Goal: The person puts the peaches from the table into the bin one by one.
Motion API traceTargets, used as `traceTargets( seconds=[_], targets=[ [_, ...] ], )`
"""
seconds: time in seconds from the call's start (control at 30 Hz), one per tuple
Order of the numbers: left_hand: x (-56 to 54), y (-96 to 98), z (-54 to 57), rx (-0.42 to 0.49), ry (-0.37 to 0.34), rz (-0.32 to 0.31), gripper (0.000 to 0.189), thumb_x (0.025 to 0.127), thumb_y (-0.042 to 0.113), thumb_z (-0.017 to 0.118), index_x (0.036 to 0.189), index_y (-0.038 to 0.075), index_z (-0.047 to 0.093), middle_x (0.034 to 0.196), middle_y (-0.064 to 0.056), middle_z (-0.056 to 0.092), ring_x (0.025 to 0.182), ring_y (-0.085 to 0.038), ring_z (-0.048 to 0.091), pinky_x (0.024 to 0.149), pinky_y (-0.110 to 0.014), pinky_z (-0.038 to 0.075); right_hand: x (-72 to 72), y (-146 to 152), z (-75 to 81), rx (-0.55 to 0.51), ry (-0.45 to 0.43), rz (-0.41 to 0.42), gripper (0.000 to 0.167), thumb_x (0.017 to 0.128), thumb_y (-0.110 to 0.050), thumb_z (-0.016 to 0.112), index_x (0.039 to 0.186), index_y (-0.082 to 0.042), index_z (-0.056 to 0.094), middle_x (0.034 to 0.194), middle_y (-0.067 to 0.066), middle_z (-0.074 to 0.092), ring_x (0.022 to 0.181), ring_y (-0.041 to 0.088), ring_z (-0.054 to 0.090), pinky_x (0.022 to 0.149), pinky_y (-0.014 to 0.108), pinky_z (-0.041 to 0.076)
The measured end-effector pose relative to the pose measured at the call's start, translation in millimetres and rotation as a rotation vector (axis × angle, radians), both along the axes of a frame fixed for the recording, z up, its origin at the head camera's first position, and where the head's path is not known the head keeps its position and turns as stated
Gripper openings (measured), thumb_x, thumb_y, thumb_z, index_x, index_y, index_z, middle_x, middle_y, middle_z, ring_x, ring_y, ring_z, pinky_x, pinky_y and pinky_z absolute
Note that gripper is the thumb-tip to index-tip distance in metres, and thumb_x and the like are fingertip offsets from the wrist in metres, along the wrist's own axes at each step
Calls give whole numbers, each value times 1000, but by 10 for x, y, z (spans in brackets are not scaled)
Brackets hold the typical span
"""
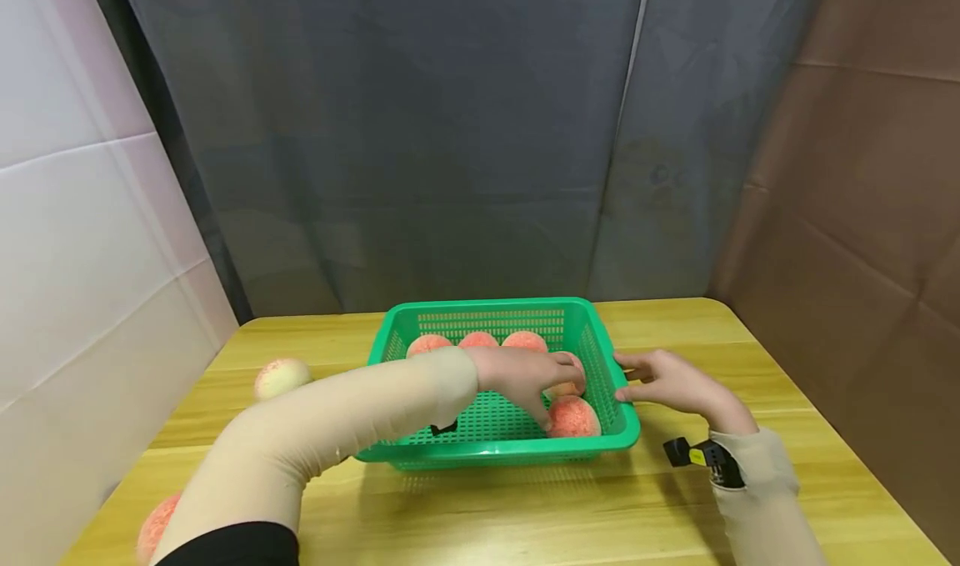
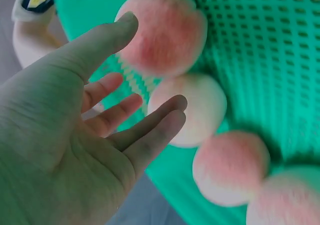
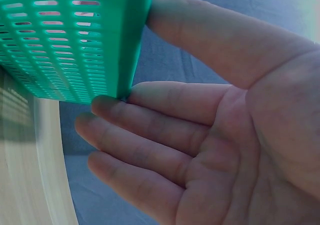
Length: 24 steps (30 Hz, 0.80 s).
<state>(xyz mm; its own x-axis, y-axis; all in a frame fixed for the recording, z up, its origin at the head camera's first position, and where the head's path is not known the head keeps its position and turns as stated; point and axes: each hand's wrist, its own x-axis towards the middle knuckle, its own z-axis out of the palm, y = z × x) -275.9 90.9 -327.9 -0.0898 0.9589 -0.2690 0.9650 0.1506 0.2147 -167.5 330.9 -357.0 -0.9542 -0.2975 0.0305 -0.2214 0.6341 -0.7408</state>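
Note:
A green perforated plastic basket (image 1: 510, 448) stands on the table with several pink peaches inside. Over its right end reaches my left hand (image 1: 528, 374), its fingers loosely spread and nothing in its grasp. The thumb tip overlaps a red peach (image 2: 165, 35) in the left wrist view, while the fingers extend over a paler peach (image 2: 205, 107) beside it. My right hand (image 1: 678, 383) is at the basket's right side. In the right wrist view its thumb and index finger touch the rim (image 3: 134, 40), and the other fingers extend nearly straight below.
A pale yellow peach (image 1: 282, 378) lies on the wooden table (image 1: 750, 358), left of the basket. Another pink peach (image 1: 156, 526) is partly behind my left arm near the front left. Grey cloth (image 1: 420, 149) hangs behind, with white and brown sheets at the sides.

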Motion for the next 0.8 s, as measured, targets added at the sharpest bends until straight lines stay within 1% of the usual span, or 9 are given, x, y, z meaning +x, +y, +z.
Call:
traceTargets(
  seconds=[0.03, 0.13, 0.23, 0.33, 0.4, 0.53, 0.63, 0.73, 0.8],
  targets=[
    [-21, -51, 45, 0, 8, 22, 62, 84, 31, 77, 138, 16, 50, 139, 5, 44, 116, -10, 49, 89, -21, 43, -5, 2, 3, -4, -1, 2, 67, 90, -19, 71, 138, 17, 40, 137, 34, 44, 112, 40, 59, 84, 38, 53],
    [-108, -229, 168, 20, 12, 90, 62, 84, 31, 77, 138, 17, 50, 139, 4, 45, 111, -12, 52, 90, -25, 44, -24, 13, 5, -8, -1, 7, 68, 90, -19, 71, 138, 17, 39, 137, 34, 44, 112, 41, 59, 84, 36, 53],
    [-219, -441, 263, 49, -18, 153, 59, 86, 29, 75, 138, 16, 50, 138, 3, 45, 103, -13, 55, 88, -28, 45, -50, 29, 1, -6, 3, 10, 69, 89, -19, 71, 138, 16, 39, 137, 33, 45, 112, 40, 59, 84, 33, 53],
    [-331, -688, 363, 91, -36, 217, 54, 87, 26, 74, 136, 17, 52, 137, 3, 45, 103, -16, 60, 88, -29, 46, -77, 49, -8, -4, 17, 24, 69, 89, -19, 72, 138, 16, 40, 136, 33, 45, 111, 41, 59, 83, 31, 53],
    [-401, -874, 441, 118, -23, 270, 51, 88, 25, 73, 135, 18, 53, 135, 1, 46, 100, -18, 63, 87, -30, 47, -91, 66, -15, -4, 25, 33, 69, 89, -19, 72, 137, 17, 40, 135, 34, 46, 110, 42, 60, 82, 30, 53],
    [-545, -1265, 580, 178, 13, 368, 48, 88, 24, 72, 132, 18, 56, 135, -2, 48, 100, -19, 63, 87, -34, 49, -77, 114, -31, 0, 33, 33, 69, 89, -19, 71, 136, 19, 39, 135, 36, 45, 109, 42, 60, 81, 28, 53],
    [-653, -1609, 623, 219, 38, 445, 48, 87, 24, 73, 131, 15, 57, 134, -6, 50, 104, -23, 61, 89, -40, 48, -56, 152, -41, 0, 26, 26, 69, 89, -19, 71, 137, 19, 38, 136, 37, 43, 110, 41, 60, 81, 26, 52],
    [-749, -1992, 611, 243, 73, 515, 48, 87, 22, 73, 130, 11, 58, 131, -10, 54, 110, -29, 58, 92, -46, 47, -45, 178, -46, 5, 19, 20, 70, 89, -20, 71, 137, 19, 38, 136, 37, 44, 110, 42, 60, 81, 25, 52],
    [-799, -2243, 595, 237, 86, 563, 48, 86, 22, 73, 130, 8, 59, 130, -14, 55, 113, -34, 56, 93, -50, 45, -44, 187, -43, 12, 18, 20, 70, 89, -21, 71, 137, 19, 38, 135, 36, 44, 109, 41, 60, 80, 25, 51]
  ],
)
